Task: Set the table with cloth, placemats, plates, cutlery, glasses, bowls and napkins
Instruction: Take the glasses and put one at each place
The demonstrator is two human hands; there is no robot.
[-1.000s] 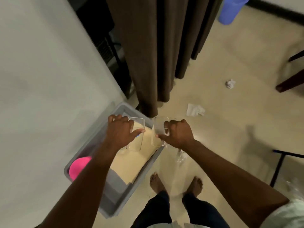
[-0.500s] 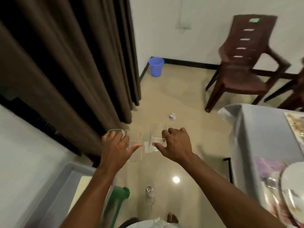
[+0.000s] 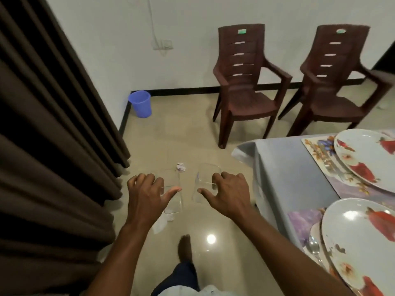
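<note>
Each of the two hands holds a clear glass over the floor: the left hand (image 3: 147,193) grips one glass (image 3: 172,197) from above, thumb across its side, and the right hand (image 3: 228,193) grips the other glass (image 3: 204,182) likewise. At right, the cloth-covered surface (image 3: 284,167) carries floral placemats (image 3: 320,150), two plates (image 3: 367,154) and a spoon (image 3: 314,248). Two brown chairs (image 3: 245,86) stand by the far wall.

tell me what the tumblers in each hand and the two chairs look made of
Left tumbler and right tumbler: clear glass or hard plastic; the floor shows straight through. Chairs: probably moulded brown plastic, matte, one-piece with slotted backs.
</note>
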